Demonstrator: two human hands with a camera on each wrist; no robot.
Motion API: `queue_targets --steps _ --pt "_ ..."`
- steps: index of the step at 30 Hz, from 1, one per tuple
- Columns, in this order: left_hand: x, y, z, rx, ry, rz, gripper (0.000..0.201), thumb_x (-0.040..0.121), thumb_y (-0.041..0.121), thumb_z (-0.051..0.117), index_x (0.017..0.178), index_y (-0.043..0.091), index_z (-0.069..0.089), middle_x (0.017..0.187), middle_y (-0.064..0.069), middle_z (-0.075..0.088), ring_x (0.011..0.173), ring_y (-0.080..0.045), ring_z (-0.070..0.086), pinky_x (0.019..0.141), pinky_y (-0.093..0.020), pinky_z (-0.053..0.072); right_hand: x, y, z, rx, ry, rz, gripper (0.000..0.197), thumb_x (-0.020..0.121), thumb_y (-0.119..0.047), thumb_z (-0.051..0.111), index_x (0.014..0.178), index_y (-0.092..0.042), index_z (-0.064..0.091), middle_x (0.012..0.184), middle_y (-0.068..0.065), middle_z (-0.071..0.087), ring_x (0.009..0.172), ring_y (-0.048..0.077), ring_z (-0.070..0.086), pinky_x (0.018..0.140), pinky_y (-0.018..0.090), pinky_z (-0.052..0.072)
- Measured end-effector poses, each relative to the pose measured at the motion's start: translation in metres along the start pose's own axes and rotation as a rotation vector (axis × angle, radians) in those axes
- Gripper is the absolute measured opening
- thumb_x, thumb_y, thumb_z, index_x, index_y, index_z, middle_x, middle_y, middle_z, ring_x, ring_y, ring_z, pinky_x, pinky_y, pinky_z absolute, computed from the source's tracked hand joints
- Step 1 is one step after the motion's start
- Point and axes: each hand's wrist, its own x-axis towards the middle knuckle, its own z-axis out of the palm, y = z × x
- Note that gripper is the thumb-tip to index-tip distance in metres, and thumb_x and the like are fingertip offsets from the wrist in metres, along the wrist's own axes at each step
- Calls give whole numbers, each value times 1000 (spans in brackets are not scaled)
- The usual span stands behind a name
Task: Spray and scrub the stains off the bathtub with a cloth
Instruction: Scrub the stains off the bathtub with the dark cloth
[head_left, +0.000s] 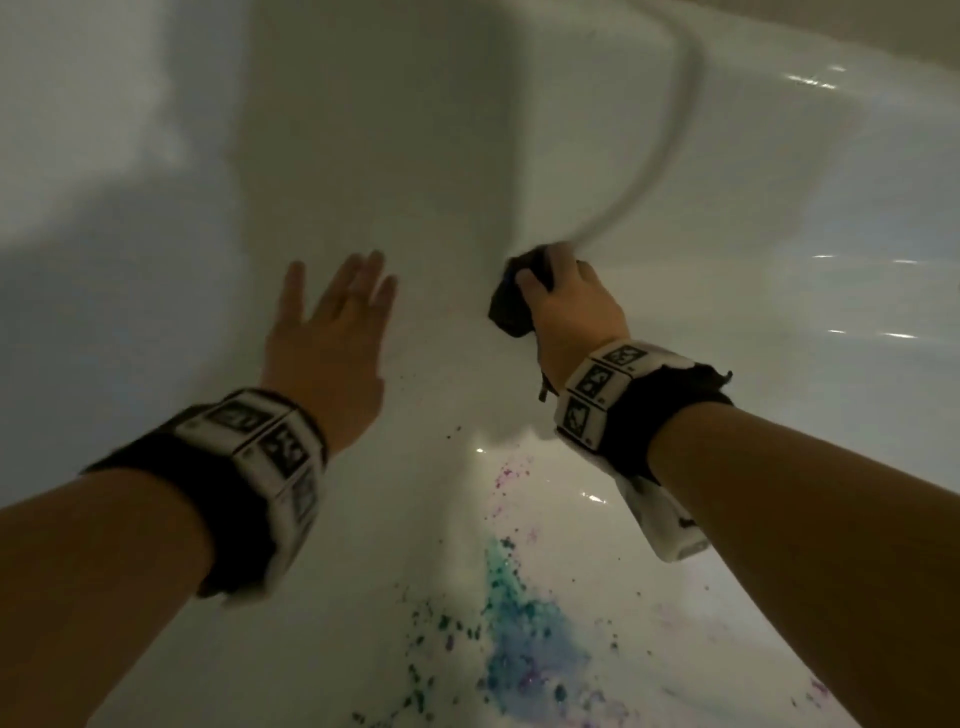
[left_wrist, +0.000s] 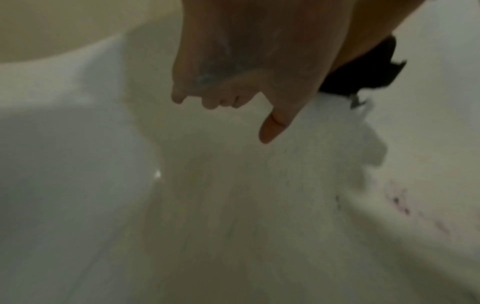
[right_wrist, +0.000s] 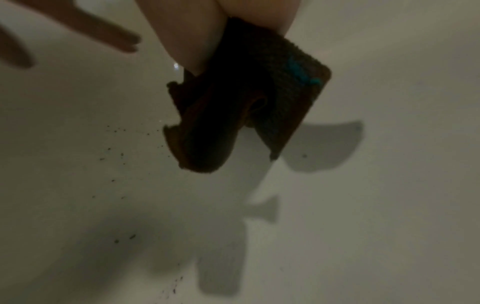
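Both hands reach into the white bathtub (head_left: 779, 182). My right hand (head_left: 563, 296) grips a dark folded cloth (head_left: 511, 301), which hangs from the fingers above the tub floor and carries a teal smear (right_wrist: 298, 70). My left hand (head_left: 337, 306) is held out flat with fingers spread and holds nothing; its palm shows a bluish smudge (left_wrist: 207, 78). A blue, teal and purple stain (head_left: 524, 639) with scattered dark specks (head_left: 441, 618) lies on the tub floor below my wrists. No spray bottle is in view.
A pale hose (head_left: 649, 145) curves down the tub's far wall to near my right hand. Small dark specks (right_wrist: 116, 156) dot the floor left of the cloth. The tub's sloping walls rise on both sides.
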Motion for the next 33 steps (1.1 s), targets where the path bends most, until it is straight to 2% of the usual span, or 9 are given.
queue_targets --steps 3,6,8,12,16,20,25,28,33 --pt "-14 -31 39 141 -194 -137 85 93 52 32 144 12 -24 148 -9 -34 142 -22 -20 111 -56 -9 8 -19 13 134 -55 -96 37 98 -29 37 133 -17 35 129 13 45 111 31 50 92 36 42" --pt "-20 -50 48 126 -230 -91 100 87 58 44 143 16 -27 136 -3 -44 142 -20 -22 110 -57 -10 3 -29 24 100 23 -215 31 94 -24 47 125 -16 44 116 11 56 105 23 57 92 34 47" --pt "-19 -50 45 61 -210 -64 99 88 52 48 143 16 -26 140 -1 -41 142 -20 -22 110 -57 -11 -3 -32 26 289 186 -95 26 93 -16 48 118 -19 51 112 7 57 98 11 58 76 18 45" --pt "-18 -49 48 68 -181 -68 85 95 37 42 145 14 -22 150 -6 -32 141 -22 -22 109 -58 -12 7 -37 39 482 393 85 33 93 -13 46 126 -14 44 112 -8 46 107 21 50 66 5 40" --pt "-17 -51 49 69 -174 -43 87 93 39 43 145 12 -22 150 -8 -32 141 -24 -23 108 -59 -12 20 -77 82 193 125 -59 59 81 -1 57 135 -11 35 141 16 24 120 35 41 101 40 40" --pt "-16 -49 52 50 -156 -43 88 92 39 44 146 11 -20 150 -8 -31 141 -26 -23 107 -59 -12 6 -97 103 170 -41 8 74 76 1 60 140 -15 27 144 16 16 120 39 42 99 39 42" --pt "-17 -47 49 22 -154 -64 90 91 39 46 145 11 -20 150 -8 -31 140 -27 -24 110 -59 -10 -64 -88 129 119 -357 -219 59 83 -5 54 137 -15 31 136 10 25 108 31 52 91 30 41" --pt "-17 -48 51 38 -168 -56 94 90 43 48 145 11 -22 150 -8 -32 140 -27 -25 110 -58 -10 -81 -75 129 185 -134 -149 47 83 -1 52 127 -10 41 131 8 31 109 27 48 81 22 35" --pt "-16 -46 54 50 -155 -60 92 92 40 45 144 8 -23 149 -10 -33 140 -28 -24 110 -59 -9 -36 -54 85 499 334 382 60 82 -1 50 139 -2 32 141 20 24 119 32 42 81 31 29"
